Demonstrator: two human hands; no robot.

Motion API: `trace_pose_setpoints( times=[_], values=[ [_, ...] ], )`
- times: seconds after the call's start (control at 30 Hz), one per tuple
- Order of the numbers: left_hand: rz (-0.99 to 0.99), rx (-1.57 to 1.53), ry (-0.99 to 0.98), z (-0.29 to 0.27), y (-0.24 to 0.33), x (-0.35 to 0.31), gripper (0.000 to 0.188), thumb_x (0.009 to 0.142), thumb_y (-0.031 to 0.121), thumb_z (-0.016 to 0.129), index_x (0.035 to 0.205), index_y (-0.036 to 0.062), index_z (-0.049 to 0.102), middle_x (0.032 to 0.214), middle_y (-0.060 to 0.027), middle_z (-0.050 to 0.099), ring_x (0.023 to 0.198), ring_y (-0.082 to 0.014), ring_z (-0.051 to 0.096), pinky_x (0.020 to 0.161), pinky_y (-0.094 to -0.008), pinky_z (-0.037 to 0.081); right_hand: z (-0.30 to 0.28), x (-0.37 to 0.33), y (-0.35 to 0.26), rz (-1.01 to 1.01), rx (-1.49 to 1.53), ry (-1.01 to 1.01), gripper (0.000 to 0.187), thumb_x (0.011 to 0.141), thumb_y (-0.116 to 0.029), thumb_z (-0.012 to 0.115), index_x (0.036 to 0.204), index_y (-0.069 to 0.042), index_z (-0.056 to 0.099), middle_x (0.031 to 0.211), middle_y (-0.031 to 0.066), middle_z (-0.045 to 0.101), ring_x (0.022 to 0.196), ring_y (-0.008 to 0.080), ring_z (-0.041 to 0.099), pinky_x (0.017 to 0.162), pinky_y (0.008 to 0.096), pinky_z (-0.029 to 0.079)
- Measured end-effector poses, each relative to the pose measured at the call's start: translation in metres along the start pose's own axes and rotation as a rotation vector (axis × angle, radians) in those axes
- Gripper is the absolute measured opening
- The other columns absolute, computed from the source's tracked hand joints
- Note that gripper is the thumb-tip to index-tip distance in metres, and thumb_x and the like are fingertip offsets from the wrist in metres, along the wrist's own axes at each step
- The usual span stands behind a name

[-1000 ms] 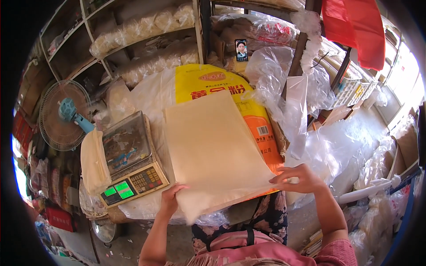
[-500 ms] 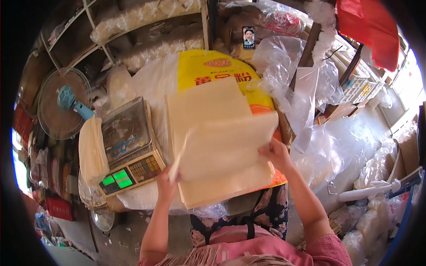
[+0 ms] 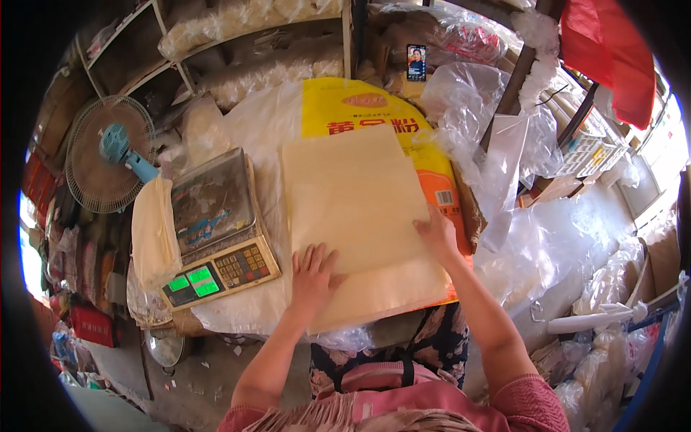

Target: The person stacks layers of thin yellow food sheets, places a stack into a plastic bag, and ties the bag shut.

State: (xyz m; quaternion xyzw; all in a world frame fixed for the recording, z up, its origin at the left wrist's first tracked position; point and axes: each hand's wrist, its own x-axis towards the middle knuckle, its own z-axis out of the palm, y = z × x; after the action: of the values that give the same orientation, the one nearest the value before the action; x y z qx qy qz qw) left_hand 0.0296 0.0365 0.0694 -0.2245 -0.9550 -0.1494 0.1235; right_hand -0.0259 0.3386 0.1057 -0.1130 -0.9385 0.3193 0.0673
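Observation:
A stack of thin, pale cream sheets lies before me on a yellow and orange printed sack. Whether the sheets are paper or a foodstuff I cannot tell. My left hand rests flat on the top sheet's near left part, fingers spread. At the right edge of that sheet is my right hand, thumb and forefinger stretched apart and touching it; its other fingers are partly hidden. A digital scale with lit green displays stands left of the stack. Folded cream sheets hang over its left side.
A blue-hubbed fan stands at the left. Shelves with bagged goods line the back. A lit phone leans upright behind the sack. Clear plastic film heaps up on the right, beneath a red cloth.
The raised top sheet has come down flat onto the stack. My left hand has let go of its edge and moved right onto it; my right hand has shifted slightly up and left.

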Motion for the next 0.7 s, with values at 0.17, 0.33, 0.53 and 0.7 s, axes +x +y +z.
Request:
trace_pose_setpoints(
  times=[0.17, 0.33, 0.53, 0.7],
  values=[
    [0.012, 0.047, 0.017, 0.005, 0.000, -0.007, 0.055, 0.087, 0.036, 0.064, 0.134, 0.0095, 0.052, 0.141, -0.0156, 0.044, 0.134, -0.0363, 0.038, 0.110, -0.0593, 0.023, 0.002, -0.032, -0.018, -0.461, -0.258, 0.283, 0.057, 0.091, -0.021, 0.061, 0.142, -0.009, 0.039, 0.145, 0.0203, 0.040, 0.134, 0.0377, 0.038, 0.110, 0.0465, 0.032],
    [0.082, 0.048, 0.055, -0.001, -0.016, -0.002, 0.048, 0.083, 0.018, 0.062, 0.127, 0.0041, 0.054, 0.132, -0.0174, 0.053, 0.127, -0.0343, 0.047, 0.108, -0.0523, 0.032, 0.036, -0.045, 0.014, -0.618, -0.318, -0.012, 0.053, 0.096, -0.024, 0.053, 0.144, -0.008, 0.038, 0.151, 0.0198, 0.031, 0.143, 0.0386, 0.023, 0.116, 0.0522, 0.020],
    [0.080, 0.013, 0.138, -0.051, -0.019, -0.001, 0.020, 0.073, 0.006, 0.061, 0.092, 0.0020, 0.063, 0.096, -0.0131, 0.070, 0.094, -0.0296, 0.066, 0.093, -0.0420, 0.047, 0.017, -0.072, -0.063, -0.692, -0.099, -0.195, 0.049, 0.093, -0.016, 0.054, 0.140, -0.006, 0.042, 0.143, 0.0204, 0.042, 0.139, 0.0342, 0.034, 0.115, 0.0533, 0.022],
    [-0.154, -0.375, 0.551, -0.066, 0.016, 0.005, 0.055, 0.070, -0.004, 0.069, 0.122, 0.0027, 0.055, 0.123, -0.0183, 0.059, 0.116, -0.0298, 0.057, 0.100, -0.0375, 0.044, -0.004, -0.068, -0.102, -0.923, -0.194, -0.135, 0.054, 0.077, -0.005, 0.061, 0.129, -0.005, 0.051, 0.123, 0.0130, 0.059, 0.121, 0.0296, 0.052, 0.107, 0.0518, 0.035]
  ],
)
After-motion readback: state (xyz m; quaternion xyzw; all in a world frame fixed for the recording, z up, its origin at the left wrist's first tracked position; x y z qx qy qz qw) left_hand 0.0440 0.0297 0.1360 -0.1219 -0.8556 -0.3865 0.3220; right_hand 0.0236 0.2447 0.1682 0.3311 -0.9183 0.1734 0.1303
